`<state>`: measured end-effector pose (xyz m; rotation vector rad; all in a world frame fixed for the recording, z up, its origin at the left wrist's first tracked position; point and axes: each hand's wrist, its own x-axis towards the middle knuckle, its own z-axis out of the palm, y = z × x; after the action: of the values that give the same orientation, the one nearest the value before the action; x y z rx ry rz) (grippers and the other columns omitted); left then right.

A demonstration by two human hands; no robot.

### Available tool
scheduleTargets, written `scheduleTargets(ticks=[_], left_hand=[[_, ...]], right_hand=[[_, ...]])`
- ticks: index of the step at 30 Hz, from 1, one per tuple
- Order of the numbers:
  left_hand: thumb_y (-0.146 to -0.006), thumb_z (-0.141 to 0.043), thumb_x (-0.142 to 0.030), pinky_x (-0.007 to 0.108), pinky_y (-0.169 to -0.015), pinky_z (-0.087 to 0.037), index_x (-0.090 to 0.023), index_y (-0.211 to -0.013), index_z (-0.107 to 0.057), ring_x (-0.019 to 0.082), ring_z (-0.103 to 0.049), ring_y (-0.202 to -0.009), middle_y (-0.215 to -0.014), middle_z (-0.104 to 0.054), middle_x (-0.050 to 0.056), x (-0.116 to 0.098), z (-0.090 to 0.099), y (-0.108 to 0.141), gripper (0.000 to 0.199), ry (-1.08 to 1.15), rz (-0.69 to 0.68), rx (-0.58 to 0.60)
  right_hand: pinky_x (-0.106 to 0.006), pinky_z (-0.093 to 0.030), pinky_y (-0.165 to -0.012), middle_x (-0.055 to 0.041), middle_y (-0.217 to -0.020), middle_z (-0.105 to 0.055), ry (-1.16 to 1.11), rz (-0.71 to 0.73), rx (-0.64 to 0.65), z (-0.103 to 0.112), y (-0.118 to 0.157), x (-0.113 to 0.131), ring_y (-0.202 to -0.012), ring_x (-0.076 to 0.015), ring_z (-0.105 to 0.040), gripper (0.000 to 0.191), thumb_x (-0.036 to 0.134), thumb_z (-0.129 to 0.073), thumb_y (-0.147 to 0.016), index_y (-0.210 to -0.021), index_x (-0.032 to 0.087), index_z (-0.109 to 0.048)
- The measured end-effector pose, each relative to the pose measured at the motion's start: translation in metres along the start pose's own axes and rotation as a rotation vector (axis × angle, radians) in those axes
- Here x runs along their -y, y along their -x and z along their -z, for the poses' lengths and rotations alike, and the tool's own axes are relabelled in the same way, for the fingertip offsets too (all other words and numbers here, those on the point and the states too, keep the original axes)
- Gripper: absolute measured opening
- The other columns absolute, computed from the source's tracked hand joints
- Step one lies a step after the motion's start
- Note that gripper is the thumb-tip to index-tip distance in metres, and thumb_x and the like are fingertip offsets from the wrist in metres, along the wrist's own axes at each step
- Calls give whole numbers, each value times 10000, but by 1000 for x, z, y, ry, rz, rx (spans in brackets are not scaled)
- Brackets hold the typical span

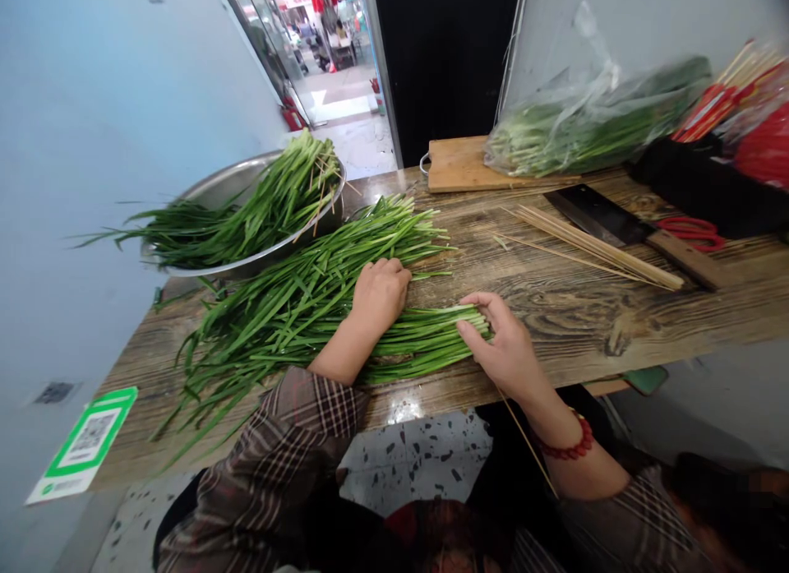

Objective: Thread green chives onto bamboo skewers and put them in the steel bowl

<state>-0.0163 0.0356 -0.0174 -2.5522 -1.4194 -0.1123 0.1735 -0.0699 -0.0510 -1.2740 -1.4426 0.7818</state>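
Long green stalks with pale ends (pixel 296 281) lie in a loose pile across the wooden table (pixel 579 326). A neater row of stalks (pixel 425 343) lies along the near edge. My left hand (pixel 380 292) rests on the stalks with its fingers curled down; what they hold, if anything, is hidden. My right hand (pixel 502 343) has its thumb and fingers around the pale ends of the near row. A thin wooden skewer (pixel 523 437) sticks out below my right hand, slanting down past the wrist.
A metal bowl (pixel 213 178) of stalks stands at the back left. A cutting board (pixel 459 164), bagged greens (pixel 592 129), skewers (pixel 592 244), a cleaver (pixel 601 214) and red-handled scissors (pixel 694 232) lie at the right. A green-bordered code card (pixel 89 441) is at the left edge.
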Motion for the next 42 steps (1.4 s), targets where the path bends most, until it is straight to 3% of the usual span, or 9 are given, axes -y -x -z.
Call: scheduleTargets(ticks=[7,13,20,29,35,42], left_hand=[[-936,-450,-244,362,-748,-397,-182,-861,-673,234,-554,-910,-969,-641,81,1,3,3,243,34,-66,-11],[-909,-492,-243,369,-803,-422,-178,-975,-679,248,-576,-938,-1011,-640,93,2,0,4,209,55,22,2],[-904,-487,-236,385,-778,-411,-175,-978,-690,273,-579,-964,-1014,-646,107,0,0,4,225,1,103,11],[-930,-442,-216,366,-763,-402,-189,-875,-676,239,-555,-922,-998,-642,89,4,2,5,242,55,-60,-23],[-948,-408,-211,321,-747,-431,-185,-1015,-639,204,-583,-825,-921,-633,72,3,-1,6,242,148,53,-23],[-872,-504,-186,286,-730,-449,-194,-860,-634,178,-573,-811,-910,-585,51,7,-3,8,130,257,21,-29]], right_hand=[[-362,-447,-934,-72,-1067,-645,-8,3,3,0,0,-2,-1039,-212,-612,233,246,-559,-860,-1090,220,-529],[-357,-448,-936,-65,-1072,-643,-3,17,-6,0,0,-4,-1038,-207,-612,237,254,-563,-865,-1098,225,-528],[-360,-449,-938,-66,-1067,-647,2,-1,-6,0,1,-3,-1030,-209,-617,243,254,-565,-860,-1099,224,-533],[-363,-452,-933,-64,-1064,-646,5,3,-4,0,1,-2,-1024,-208,-617,239,260,-564,-864,-1100,230,-533],[-355,-458,-924,-64,-1062,-643,-9,6,-12,-1,1,-3,-1030,-204,-615,231,256,-562,-867,-1094,226,-535],[-358,-468,-923,-63,-1066,-646,-25,-8,-5,0,1,-3,-1035,-205,-616,233,260,-568,-862,-1090,226,-535]])
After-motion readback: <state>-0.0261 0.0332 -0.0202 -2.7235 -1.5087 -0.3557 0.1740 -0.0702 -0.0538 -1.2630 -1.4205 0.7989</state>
